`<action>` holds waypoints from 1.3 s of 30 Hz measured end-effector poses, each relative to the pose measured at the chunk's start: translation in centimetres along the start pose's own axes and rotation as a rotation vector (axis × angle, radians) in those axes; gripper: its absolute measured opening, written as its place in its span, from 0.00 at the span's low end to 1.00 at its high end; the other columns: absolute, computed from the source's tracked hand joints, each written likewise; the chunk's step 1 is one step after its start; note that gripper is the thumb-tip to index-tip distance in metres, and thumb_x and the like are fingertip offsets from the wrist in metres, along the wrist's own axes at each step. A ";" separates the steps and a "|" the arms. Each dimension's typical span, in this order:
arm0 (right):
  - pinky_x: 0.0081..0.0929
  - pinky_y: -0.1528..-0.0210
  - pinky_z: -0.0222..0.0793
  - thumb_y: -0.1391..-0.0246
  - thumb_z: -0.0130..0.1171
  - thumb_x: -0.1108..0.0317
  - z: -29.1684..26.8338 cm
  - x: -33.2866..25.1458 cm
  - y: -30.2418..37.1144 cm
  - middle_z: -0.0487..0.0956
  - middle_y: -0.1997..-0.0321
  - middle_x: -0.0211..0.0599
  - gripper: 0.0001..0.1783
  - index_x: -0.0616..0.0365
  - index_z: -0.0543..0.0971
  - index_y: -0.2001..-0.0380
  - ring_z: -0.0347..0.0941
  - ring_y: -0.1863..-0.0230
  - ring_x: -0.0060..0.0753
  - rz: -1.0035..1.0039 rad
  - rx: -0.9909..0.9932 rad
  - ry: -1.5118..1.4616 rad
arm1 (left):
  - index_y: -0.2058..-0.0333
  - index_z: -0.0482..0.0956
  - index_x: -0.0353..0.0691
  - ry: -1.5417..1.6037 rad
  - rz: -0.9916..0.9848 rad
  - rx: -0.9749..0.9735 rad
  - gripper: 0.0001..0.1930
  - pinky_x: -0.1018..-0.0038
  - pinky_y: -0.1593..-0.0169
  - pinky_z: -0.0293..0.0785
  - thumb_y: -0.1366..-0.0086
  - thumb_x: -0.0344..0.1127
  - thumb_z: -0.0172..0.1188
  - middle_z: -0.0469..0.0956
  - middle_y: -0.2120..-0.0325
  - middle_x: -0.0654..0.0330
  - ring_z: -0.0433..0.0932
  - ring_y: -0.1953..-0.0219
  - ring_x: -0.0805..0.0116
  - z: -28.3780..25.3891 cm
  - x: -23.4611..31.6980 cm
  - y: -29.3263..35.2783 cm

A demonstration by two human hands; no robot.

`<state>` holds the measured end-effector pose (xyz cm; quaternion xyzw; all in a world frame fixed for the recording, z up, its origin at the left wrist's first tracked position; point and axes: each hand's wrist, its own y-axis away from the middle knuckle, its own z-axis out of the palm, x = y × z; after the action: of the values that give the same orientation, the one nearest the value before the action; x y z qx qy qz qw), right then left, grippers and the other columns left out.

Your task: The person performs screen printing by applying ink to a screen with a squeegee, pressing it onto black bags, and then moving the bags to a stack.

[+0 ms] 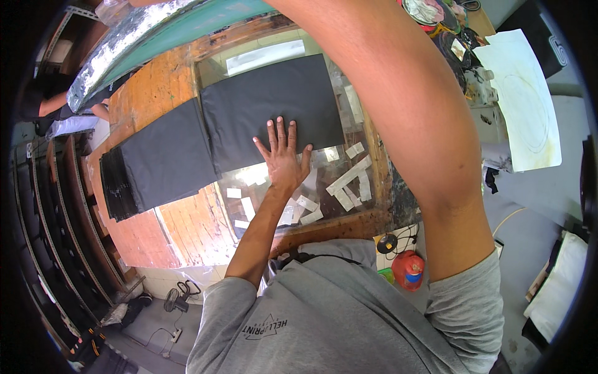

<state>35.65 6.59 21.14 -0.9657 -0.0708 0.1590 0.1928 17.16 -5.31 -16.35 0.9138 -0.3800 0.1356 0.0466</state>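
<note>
My left hand [283, 156] lies flat with fingers spread on a smooth black sheet [268, 93]. The sheet rests on a glass-like panel [311, 181] set in a wooden table. To its left, a stack of similar black sheets [168, 153] fans out at its far-left end. My right arm [405, 93] stretches up and forward past the top edge, so the hand at its end is out of sight. Tilted above the table's far side is a large frame with a green face [205, 28] and a whitish, smeared edge. A pale strip [265, 57] shows beyond the sheet.
Bits of white tape [349, 177] dot the panel. A rack of dark shelves [56, 230] stands at left, near another person's arm [53, 103]. Cluttered containers [451, 53] and a stained white sheet [523, 100] are at right. A red container [409, 271] and cables sit below.
</note>
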 end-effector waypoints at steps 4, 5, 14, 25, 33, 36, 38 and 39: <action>0.34 0.65 0.79 0.31 0.47 0.57 0.0 0.0 0.2 0.80 0.70 0.41 0.23 0.66 0.83 0.62 0.76 0.71 0.33 -0.002 0.006 -0.015 | 0.27 0.59 0.41 0.001 0.011 0.010 0.38 0.31 0.27 0.24 0.28 0.56 0.50 0.49 0.24 0.48 0.39 0.21 0.47 0.1 0.0 0.0; 0.34 0.65 0.79 0.31 0.47 0.57 0.0 -0.1 0.2 0.80 0.69 0.42 0.23 0.66 0.83 0.62 0.76 0.70 0.33 0.003 0.010 -0.021 | 0.27 0.58 0.41 0.005 0.013 0.003 0.38 0.31 0.27 0.23 0.28 0.56 0.50 0.49 0.24 0.48 0.38 0.21 0.47 0.1 -0.1 0.0; 0.43 0.54 0.81 0.35 0.50 0.55 -0.4 -1.5 -1.8 0.85 0.60 0.58 0.26 0.72 0.84 0.58 0.83 0.60 0.48 0.193 -0.086 -0.001 | 0.26 0.56 0.39 -0.017 0.038 -0.017 0.39 0.31 0.27 0.25 0.27 0.57 0.48 0.47 0.23 0.46 0.37 0.21 0.47 -0.1 -0.4 0.0; 0.48 0.42 0.76 0.36 0.51 0.55 -0.2 -1.4 -0.6 0.84 0.53 0.63 0.26 0.69 0.83 0.53 0.82 0.50 0.59 0.136 -0.025 -0.043 | 0.26 0.56 0.39 0.007 0.060 0.005 0.39 0.31 0.27 0.27 0.28 0.57 0.49 0.48 0.24 0.45 0.38 0.21 0.45 0.1 -0.8 0.1; 0.49 0.43 0.76 0.36 0.52 0.54 -0.2 -1.7 -0.7 0.84 0.54 0.63 0.26 0.70 0.82 0.53 0.82 0.50 0.58 0.151 -0.002 -0.055 | 0.28 0.59 0.35 0.064 0.107 0.100 0.39 0.29 0.28 0.28 0.29 0.56 0.52 0.50 0.25 0.42 0.40 0.22 0.42 0.4 -1.0 0.2; 0.51 0.49 0.78 0.34 0.52 0.54 -0.2 -1.6 -0.7 0.84 0.63 0.58 0.24 0.68 0.83 0.58 0.83 0.61 0.53 0.172 -0.047 -0.060 | 0.28 0.59 0.34 0.150 0.066 0.053 0.38 0.29 0.28 0.28 0.29 0.53 0.54 0.51 0.25 0.42 0.41 0.22 0.41 -0.4 -0.8 0.1; 0.53 0.54 0.78 0.33 0.52 0.55 0.3 -1.5 -0.1 0.83 0.70 0.51 0.22 0.66 0.83 0.62 0.80 0.70 0.48 0.182 -0.083 -0.167 | 0.29 0.60 0.34 0.278 0.033 0.166 0.38 0.32 0.27 0.27 0.29 0.51 0.56 0.52 0.26 0.41 0.43 0.22 0.41 -2.2 -0.5 0.1; 0.51 0.60 0.78 0.32 0.52 0.54 1.1 -1.8 0.4 0.81 0.74 0.45 0.21 0.64 0.82 0.65 0.77 0.75 0.42 0.149 -0.048 -0.127 | 0.29 0.60 0.33 0.330 -0.037 0.107 0.38 0.33 0.27 0.27 0.29 0.49 0.57 0.52 0.26 0.41 0.43 0.22 0.41 -3.6 -0.3 0.2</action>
<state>33.67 6.22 20.51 -0.9606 -0.0147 0.2322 0.1522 16.05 -4.58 -13.02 0.8872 -0.3424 0.3028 0.0620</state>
